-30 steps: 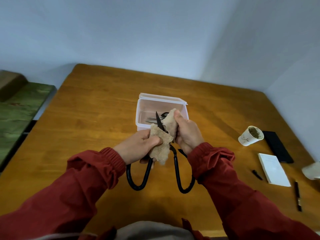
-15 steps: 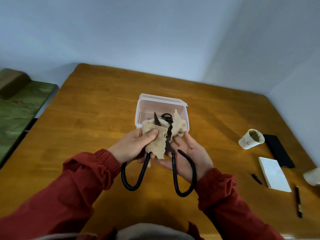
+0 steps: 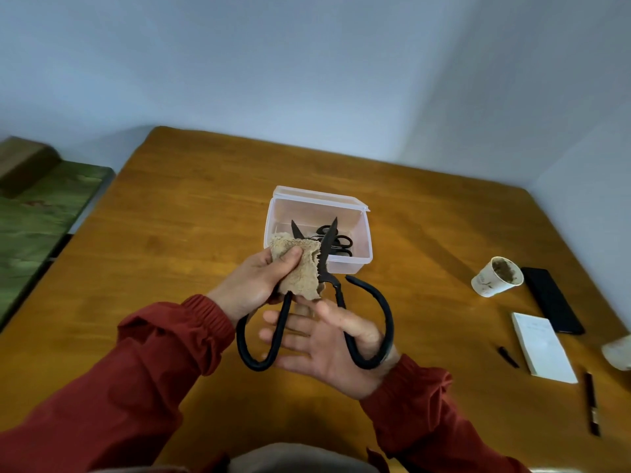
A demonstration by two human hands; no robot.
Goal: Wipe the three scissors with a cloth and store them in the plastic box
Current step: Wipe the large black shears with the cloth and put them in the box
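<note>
So the big black scissors [image 3: 330, 279] are up off the surface [image 3: 191, 233], held between both hands with the blades spread in a V pointing away from the person. The left hand [image 3: 254, 286] is clenched around a tan cloth [image 3: 300, 268], thumb on top, and the cloth is bunched over the left blade, so only its tip pokes out. The other blade is bare just to the right of the cloth.

The right hand [image 3: 327, 353] is just below the left one, palm up with the fingers flat and released. Both handle shanks rest across it, and the right loop curls around the base of the thumb. The left loop hangs off the fingertips, under the left wrist.

Just beyond the hands sits the clear plastic box [image 3: 365, 249], lid flipped back, with the two smaller scissors [image 3: 338, 241] lying inside on the bottom.

Well off to the right of the right hand there's a paper cup [image 3: 496, 276], a black phone [image 3: 549, 300], a white notepad [image 3: 543, 349] and a pen [image 3: 592, 404]. Far left of the left hand there's a green bed [image 3: 41, 216] beside the surface.
</note>
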